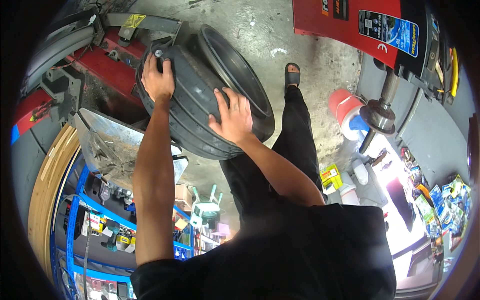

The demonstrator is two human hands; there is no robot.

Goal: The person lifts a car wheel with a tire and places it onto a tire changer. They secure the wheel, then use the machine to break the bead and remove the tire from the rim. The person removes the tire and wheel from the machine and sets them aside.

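Steady the tire [192,97], upper centre of the frame, with palms pressing evenly: right hand [233,116] spread open on the tread, left hand [159,80] curled at its left edge, whether clamped I cannot tell.

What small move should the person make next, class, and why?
Probably slide the left hand along the tyre toward the right hand. The left fingers lie right beside a metal knob, near the end of the grey arm, where they might get pinched. The right hand, spread on the tyre, could steady it meanwhile.
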